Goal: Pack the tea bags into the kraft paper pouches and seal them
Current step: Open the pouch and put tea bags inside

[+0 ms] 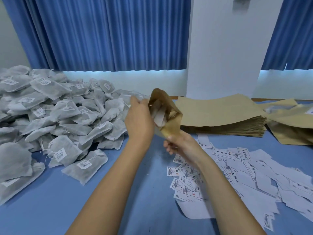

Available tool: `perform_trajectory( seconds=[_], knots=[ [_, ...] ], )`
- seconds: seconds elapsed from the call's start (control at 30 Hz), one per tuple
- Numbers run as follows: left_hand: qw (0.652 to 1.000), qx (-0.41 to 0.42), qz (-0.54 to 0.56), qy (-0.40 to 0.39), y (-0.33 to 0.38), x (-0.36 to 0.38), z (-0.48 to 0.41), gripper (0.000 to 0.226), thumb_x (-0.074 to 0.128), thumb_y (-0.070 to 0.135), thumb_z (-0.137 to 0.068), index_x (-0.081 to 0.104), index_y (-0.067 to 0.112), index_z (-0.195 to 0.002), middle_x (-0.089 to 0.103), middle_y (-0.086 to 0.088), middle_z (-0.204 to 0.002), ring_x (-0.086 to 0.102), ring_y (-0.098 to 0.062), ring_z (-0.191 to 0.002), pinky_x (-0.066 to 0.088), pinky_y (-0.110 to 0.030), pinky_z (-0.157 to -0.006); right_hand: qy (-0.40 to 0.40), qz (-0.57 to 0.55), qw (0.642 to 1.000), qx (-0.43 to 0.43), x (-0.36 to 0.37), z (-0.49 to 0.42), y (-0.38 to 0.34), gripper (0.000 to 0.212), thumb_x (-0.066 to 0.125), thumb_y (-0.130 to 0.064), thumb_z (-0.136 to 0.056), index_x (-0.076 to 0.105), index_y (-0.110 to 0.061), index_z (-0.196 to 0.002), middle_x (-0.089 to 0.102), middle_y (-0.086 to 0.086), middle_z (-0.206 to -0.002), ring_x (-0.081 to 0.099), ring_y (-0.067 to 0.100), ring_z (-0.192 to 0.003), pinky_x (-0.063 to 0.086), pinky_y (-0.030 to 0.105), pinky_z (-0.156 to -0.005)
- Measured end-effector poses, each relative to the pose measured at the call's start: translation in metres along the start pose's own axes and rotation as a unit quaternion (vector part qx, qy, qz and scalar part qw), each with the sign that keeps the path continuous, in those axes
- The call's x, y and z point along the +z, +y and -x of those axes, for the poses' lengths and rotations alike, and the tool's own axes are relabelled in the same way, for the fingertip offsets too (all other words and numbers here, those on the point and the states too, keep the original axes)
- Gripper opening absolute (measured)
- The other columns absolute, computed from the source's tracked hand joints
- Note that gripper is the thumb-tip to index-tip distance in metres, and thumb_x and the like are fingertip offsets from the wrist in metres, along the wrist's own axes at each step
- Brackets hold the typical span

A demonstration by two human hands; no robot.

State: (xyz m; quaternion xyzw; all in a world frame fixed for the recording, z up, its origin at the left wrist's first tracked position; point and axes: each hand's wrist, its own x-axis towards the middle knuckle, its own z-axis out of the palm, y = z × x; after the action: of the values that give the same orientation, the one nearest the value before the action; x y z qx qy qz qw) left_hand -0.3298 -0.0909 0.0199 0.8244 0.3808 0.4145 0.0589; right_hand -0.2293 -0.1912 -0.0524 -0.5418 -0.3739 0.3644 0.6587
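Observation:
A kraft paper pouch [171,128] is held up above the blue table [135,192], its mouth gaping toward me. My right hand [179,143] grips its lower end from beneath. My left hand [139,119] is at the pouch's mouth, its fingers curled round pale tea bags [159,116] that sit partly inside the opening. A large heap of grey mesh tea bags [55,116] with white labels covers the left of the table.
A thick stack of flat kraft pouches [220,116] lies at the back right, with more pouches [294,126] beside it. Several printed white labels [237,173] are scattered at the right front. Blue curtains [108,34] hang behind.

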Motion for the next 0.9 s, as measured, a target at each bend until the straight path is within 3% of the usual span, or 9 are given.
perform_trajectory(
  seconds=[0.07, 0.13, 0.2, 0.23, 0.3, 0.43, 0.57, 0.73, 0.9],
  knots=[
    [0.998, -0.009, 0.052, 0.046, -0.004, 0.007, -0.001, 0.027, 0.042, 0.006, -0.089, 0.061, 0.003, -0.108, 0.045, -0.015, -0.112, 0.043, -0.03, -0.064, 0.035, -0.037, -0.057, -0.053, 0.318, 0.946, 0.034, -0.021, 0.005, -0.007, 0.041, 0.074, -0.012, -0.079, 0.054, -0.02, -0.114, 0.068, -0.002, -0.097, 0.061, 0.014, -0.082, 0.048, 0.02, -0.067],
    [0.996, 0.0, 0.081, 0.04, -0.003, 0.02, 0.001, 0.041, 0.042, -0.003, -0.083, 0.062, 0.008, -0.116, 0.047, -0.013, -0.121, 0.053, -0.035, -0.075, 0.041, -0.038, -0.062, -0.025, 0.537, 0.838, 0.097, -0.035, 0.01, -0.01, 0.056, 0.076, -0.013, -0.074, 0.053, -0.028, -0.123, 0.06, -0.004, -0.113, 0.056, 0.015, -0.101, 0.048, 0.025, -0.076],
    [0.991, 0.017, 0.131, 0.007, -0.002, 0.039, 0.013, 0.049, 0.043, -0.009, -0.075, 0.063, 0.008, -0.116, 0.05, -0.01, -0.126, 0.057, -0.034, -0.092, 0.043, -0.033, -0.071, 0.001, 0.659, 0.735, 0.16, -0.042, 0.013, -0.004, 0.044, 0.073, -0.011, -0.074, 0.063, -0.022, -0.115, 0.06, 0.002, -0.112, 0.055, 0.02, -0.102, 0.05, 0.029, -0.079],
    [0.986, 0.022, 0.163, 0.009, -0.002, 0.049, 0.021, 0.049, 0.045, -0.01, -0.073, 0.064, 0.006, -0.116, 0.052, -0.009, -0.125, 0.058, -0.031, -0.096, 0.042, -0.029, -0.074, 0.013, 0.679, 0.715, 0.169, -0.043, 0.012, 0.0, 0.025, 0.071, -0.009, -0.074, 0.068, -0.017, -0.098, 0.061, 0.004, -0.1, 0.056, 0.021, -0.092, 0.05, 0.027, -0.072],
    [0.973, 0.013, 0.228, 0.046, -0.002, 0.064, 0.041, 0.047, 0.053, -0.012, -0.073, 0.065, 0.002, -0.117, 0.058, -0.01, -0.121, 0.059, -0.027, -0.102, 0.043, -0.027, -0.085, 0.052, 0.685, 0.711, 0.149, -0.042, 0.011, 0.008, 0.005, 0.067, -0.006, -0.073, 0.066, -0.011, -0.074, 0.059, 0.006, -0.079, 0.056, 0.023, -0.072, 0.048, 0.024, -0.059],
    [0.944, 0.015, 0.314, 0.102, -0.002, 0.073, 0.055, 0.035, 0.06, -0.012, -0.078, 0.068, -0.002, -0.111, 0.065, -0.01, -0.113, 0.062, -0.021, -0.102, 0.055, -0.04, -0.081, 0.095, 0.66, 0.741, 0.078, -0.042, 0.014, 0.007, 0.033, 0.055, -0.006, -0.08, 0.049, -0.019, -0.05, 0.042, 0.002, -0.056, 0.035, 0.015, -0.049, 0.026, 0.023, -0.044],
    [0.939, 0.024, 0.319, 0.128, -0.006, 0.067, 0.053, 0.03, 0.062, -0.009, -0.081, 0.073, 0.004, -0.106, 0.068, -0.004, -0.107, 0.065, -0.02, -0.084, 0.053, -0.032, -0.07, 0.156, 0.639, 0.753, -0.005, -0.049, 0.025, -0.011, 0.018, 0.063, -0.013, -0.085, 0.076, -0.024, -0.08, 0.062, -0.009, -0.08, 0.051, 0.007, -0.075, 0.037, 0.02, -0.058],
    [0.957, -0.01, 0.26, 0.125, -0.007, 0.062, 0.055, 0.024, 0.068, 0.006, -0.083, 0.076, 0.019, -0.102, 0.068, 0.003, -0.093, 0.058, -0.017, -0.065, 0.041, -0.026, -0.055, 0.121, 0.476, 0.842, -0.222, -0.04, 0.037, -0.028, 0.009, 0.079, -0.011, -0.074, 0.078, -0.02, -0.073, 0.063, -0.014, -0.078, 0.053, -0.002, -0.07, 0.032, 0.011, -0.057],
    [0.955, 0.012, 0.265, 0.13, -0.005, 0.06, 0.056, 0.021, 0.069, 0.003, -0.081, 0.077, 0.014, -0.098, 0.065, -0.002, -0.085, 0.055, -0.02, -0.059, 0.044, -0.032, -0.051, 0.168, 0.514, 0.78, -0.315, -0.017, 0.027, -0.006, 0.008, 0.075, -0.002, -0.076, 0.078, -0.008, -0.081, 0.067, 0.001, -0.077, 0.055, 0.007, -0.058, 0.043, 0.022, -0.056]
  ],
)
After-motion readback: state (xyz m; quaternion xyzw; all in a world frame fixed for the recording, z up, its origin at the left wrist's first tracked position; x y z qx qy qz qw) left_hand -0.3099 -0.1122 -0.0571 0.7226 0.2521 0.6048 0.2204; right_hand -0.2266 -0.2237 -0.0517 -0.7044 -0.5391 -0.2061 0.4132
